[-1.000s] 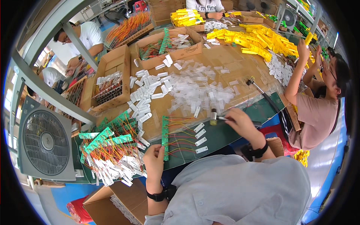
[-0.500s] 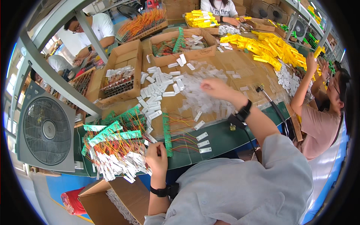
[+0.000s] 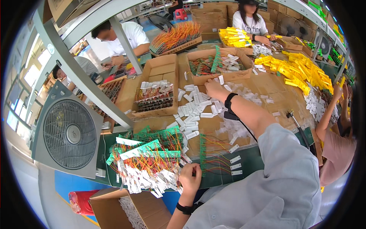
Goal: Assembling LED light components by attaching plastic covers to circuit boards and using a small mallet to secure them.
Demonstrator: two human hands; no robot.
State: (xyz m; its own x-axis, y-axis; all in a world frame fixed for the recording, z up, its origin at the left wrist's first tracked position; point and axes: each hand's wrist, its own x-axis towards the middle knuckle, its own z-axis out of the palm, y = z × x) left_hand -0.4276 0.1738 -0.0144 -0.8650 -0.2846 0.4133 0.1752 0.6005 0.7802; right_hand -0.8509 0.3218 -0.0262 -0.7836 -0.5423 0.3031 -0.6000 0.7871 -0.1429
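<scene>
Beside white covers (image 3: pixel 207 115) | right hand (image 3: pixel 215 89) | earlier over clear pieces (image 3: pixel 233 126)

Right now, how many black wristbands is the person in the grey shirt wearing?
2: one black wristband on the wrist of the left hand, another black wristband on that of the right hand.

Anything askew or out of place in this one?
Slightly: left of the person's left hand, the heap of flat white rectangular tabs wired to green circuit boards looks untidy, some apparently jutting past the near edge of the green tabletop.
</scene>
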